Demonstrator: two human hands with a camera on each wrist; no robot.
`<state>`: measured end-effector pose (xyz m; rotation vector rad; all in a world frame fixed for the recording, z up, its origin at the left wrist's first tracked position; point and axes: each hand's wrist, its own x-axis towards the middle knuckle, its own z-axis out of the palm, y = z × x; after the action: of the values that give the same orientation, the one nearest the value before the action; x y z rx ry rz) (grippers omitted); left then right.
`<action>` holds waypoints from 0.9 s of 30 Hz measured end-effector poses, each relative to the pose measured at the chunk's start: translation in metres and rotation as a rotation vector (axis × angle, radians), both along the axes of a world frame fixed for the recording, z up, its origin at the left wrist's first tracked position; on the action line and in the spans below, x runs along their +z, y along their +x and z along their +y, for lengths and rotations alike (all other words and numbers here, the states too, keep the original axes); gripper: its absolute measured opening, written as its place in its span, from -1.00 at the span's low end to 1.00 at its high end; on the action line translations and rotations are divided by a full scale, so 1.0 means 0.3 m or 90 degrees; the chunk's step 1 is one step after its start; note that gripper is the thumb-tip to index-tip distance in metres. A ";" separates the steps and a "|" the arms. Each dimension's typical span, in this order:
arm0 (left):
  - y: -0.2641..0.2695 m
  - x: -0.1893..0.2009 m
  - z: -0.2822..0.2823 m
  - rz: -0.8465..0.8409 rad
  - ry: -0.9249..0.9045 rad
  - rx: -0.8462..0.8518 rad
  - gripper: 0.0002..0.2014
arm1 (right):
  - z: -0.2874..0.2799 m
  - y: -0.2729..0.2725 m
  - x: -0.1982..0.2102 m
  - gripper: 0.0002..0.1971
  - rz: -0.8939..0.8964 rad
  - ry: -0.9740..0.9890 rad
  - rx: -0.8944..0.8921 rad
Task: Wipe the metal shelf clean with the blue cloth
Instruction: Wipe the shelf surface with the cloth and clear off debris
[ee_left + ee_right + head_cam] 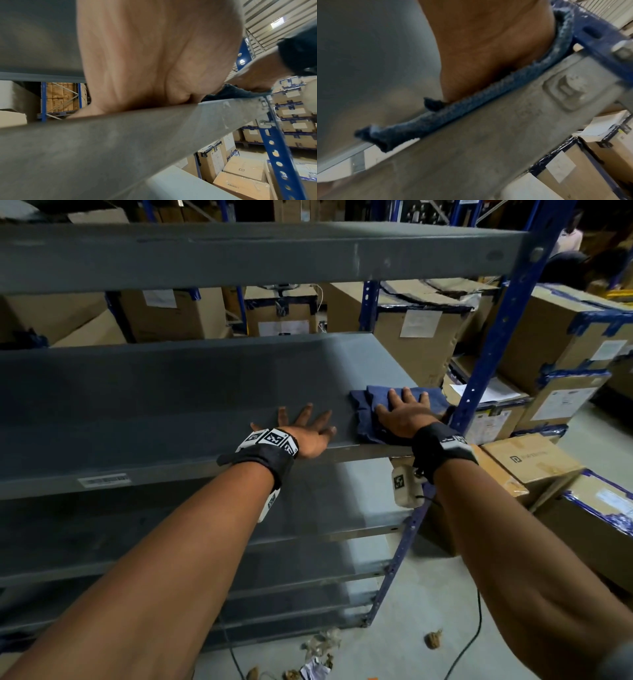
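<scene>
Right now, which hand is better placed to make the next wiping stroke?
The right hand: it already lies flat on the cloth at the shelf's right end. The left hand rests on bare metal beside it.

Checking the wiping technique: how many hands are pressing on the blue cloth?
1: the right hand lies flat on the blue cloth; the left hand rests on the bare shelf.

Metal shelf [171,405]: bare grey surface runs left and back from both hands, open for passage. Upper shelf [239,251] caps headroom above. Blue upright post [493,344] blocks right end, just beside blue cloth [431,398]. Left hand [305,433] flat near front edge, just left of cloth. Cardboard boxes [424,337] stacked behind the rack.
</scene>
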<state>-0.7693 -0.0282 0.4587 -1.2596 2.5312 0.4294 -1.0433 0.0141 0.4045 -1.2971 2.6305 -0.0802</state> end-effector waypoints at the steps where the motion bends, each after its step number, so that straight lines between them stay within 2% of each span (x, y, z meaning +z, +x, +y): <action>1: 0.001 0.000 -0.001 0.001 0.001 0.000 -0.41 | -0.004 -0.002 0.013 0.04 -0.006 0.015 -0.011; 4: -0.001 -0.009 -0.006 0.008 0.002 0.005 -0.41 | 0.065 0.095 0.030 -0.12 -0.012 -0.020 0.011; 6: -0.003 -0.014 -0.009 0.008 -0.001 0.009 -0.42 | 0.123 0.159 0.008 -0.10 0.026 -0.062 0.069; 9: -0.008 -0.026 -0.024 -0.009 -0.004 0.004 -0.39 | 0.136 0.164 0.008 -0.07 0.044 -0.076 0.092; 12: -0.009 -0.022 -0.030 -0.025 -0.002 -0.002 -0.38 | 0.097 0.138 0.077 -0.23 0.001 -0.018 0.021; 14: -0.010 -0.020 -0.031 -0.010 0.001 0.006 -0.40 | 0.072 0.125 0.114 -0.26 -0.015 0.004 -0.025; 17: -0.011 -0.033 -0.036 -0.021 -0.012 -0.004 -0.37 | 0.091 0.148 0.117 -0.26 -0.021 0.014 -0.001; 22: -0.013 -0.041 -0.037 0.015 0.002 0.018 -0.42 | 0.147 0.191 0.044 -0.27 -0.009 -0.083 0.032; 23: -0.016 -0.043 -0.035 0.026 0.000 0.015 -0.41 | 0.138 0.181 0.046 -0.21 -0.019 -0.071 0.045; 25: -0.016 -0.036 -0.031 0.042 -0.005 0.012 -0.37 | 0.098 0.144 0.061 0.08 -0.017 -0.045 0.080; 26: -0.016 -0.033 -0.032 0.031 -0.009 0.009 -0.35 | 0.079 0.127 0.076 0.09 -0.009 -0.020 0.066; 27: -0.017 -0.032 -0.035 0.005 -0.016 0.007 -0.34 | 0.061 0.114 0.098 -0.05 -0.003 -0.008 0.028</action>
<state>-0.7743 -0.0388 0.4490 -1.2850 2.5453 0.4064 -1.0090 0.0323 0.4338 -1.3568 2.6002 -0.0936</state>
